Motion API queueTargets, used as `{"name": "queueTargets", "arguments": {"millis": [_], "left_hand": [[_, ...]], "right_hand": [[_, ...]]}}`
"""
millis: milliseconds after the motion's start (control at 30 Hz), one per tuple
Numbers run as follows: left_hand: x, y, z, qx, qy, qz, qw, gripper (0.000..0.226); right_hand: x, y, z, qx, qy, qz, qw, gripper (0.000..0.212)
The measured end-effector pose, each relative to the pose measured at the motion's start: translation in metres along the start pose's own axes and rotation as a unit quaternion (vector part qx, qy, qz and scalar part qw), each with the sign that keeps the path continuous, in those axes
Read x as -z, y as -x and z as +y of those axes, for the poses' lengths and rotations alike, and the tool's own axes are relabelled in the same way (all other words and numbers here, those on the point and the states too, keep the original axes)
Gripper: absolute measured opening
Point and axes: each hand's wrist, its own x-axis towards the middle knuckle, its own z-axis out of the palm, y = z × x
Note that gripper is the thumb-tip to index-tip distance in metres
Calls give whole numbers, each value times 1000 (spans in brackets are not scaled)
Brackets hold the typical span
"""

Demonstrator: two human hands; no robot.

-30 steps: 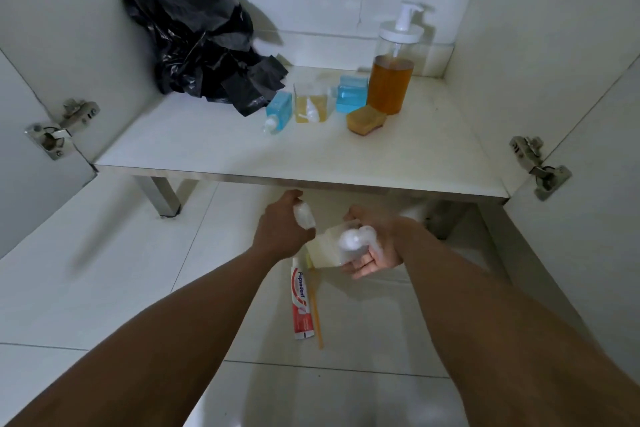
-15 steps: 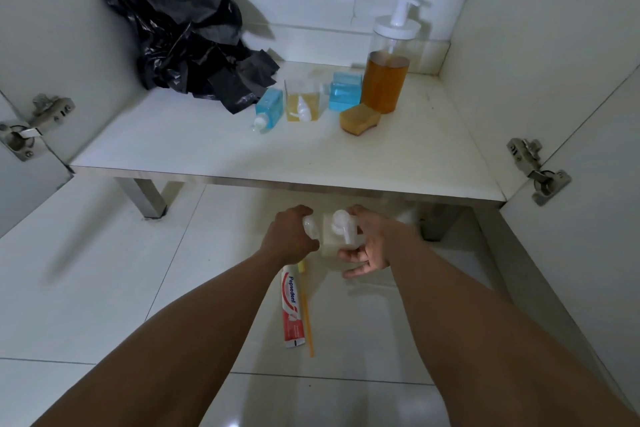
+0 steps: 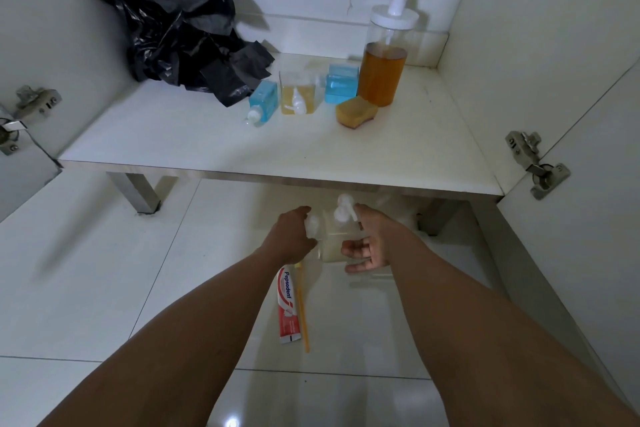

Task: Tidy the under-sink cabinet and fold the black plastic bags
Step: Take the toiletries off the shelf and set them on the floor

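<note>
Fingers of left hand and right hand grip clear white-capped bottles.

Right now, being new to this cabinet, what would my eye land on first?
The crumpled black plastic bags heaped in the shelf's back left corner, then the tall amber pump bottle at back right. Below the shelf edge, the right hand holds a clear pump bottle, the left hand a white-capped item, near a toothpaste tube.

Clear pump bottle went from lying tilted across the right hand to upright, pump head on top. Left hand, gripping a small white cap, closed in and now sits against the bottle's side.
</note>
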Motion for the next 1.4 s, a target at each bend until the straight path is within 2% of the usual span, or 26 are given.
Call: {"name": "queueTargets", "arguments": {"millis": [67, 133, 233, 300, 400, 500, 633, 733, 833, 900, 1033, 1167, 1267, 1333, 1400], "left_hand": [[1, 3, 0, 3, -1, -5, 1000, 87], [4, 6, 2, -2, -10, -4, 1000, 89], [15, 14, 7, -14, -29, 32, 999, 86], [24, 23, 11, -20, -30, 67, 997, 76], [35, 32, 17, -15, -6, 107, 994, 59], [47, 36, 24, -27, 12, 146, 989, 39], [89, 23, 41, -38, -11, 174, 984, 20], [149, 4, 60, -41, -92, 202, 974, 27], [198, -17, 80, -38, -112, 201, 973, 37], [205, -33, 86, -37, -107, 202, 973, 39], [169, -61, 76, -32, -125, 225, 966, 40], [140, -86, 74, -92, -123, 270, 951, 48], [127, -102, 76, -104, -132, 279, 945, 49], [119, -108, 76, -100, -126, 282, 946, 46], [114, -110, 75, -102, -105, 287, 947, 39]], "right_hand": [[2, 1, 2, 20, 25, 25, 999, 42], [4, 4, 2, 78, 50, 112, 989, 39], [9, 8, 0, 245, 156, 270, 918, 34], [12, 16, -1, 306, 185, 301, 884, 38], [13, 31, -5, 354, 205, 325, 853, 40], [6, 43, -22, 399, 214, 322, 831, 35], [-4, 55, -78, 411, 211, 312, 830, 26], [-1, 73, -138, 439, 270, 281, 810, 26], [2, 96, -188, 462, 365, 219, 779, 27], [1, 97, -202, 462, 399, 212, 764, 25], [0, 58, -187, 449, 427, 200, 760, 14], [3, 2, -171, 402, 421, 168, 795, 29], [3, -26, -180, 397, 359, 192, 823, 68], [4, -41, -187, 405, 381, 195, 808, 83], [0, -35, -185, 403, 439, 213, 774, 88]]}}
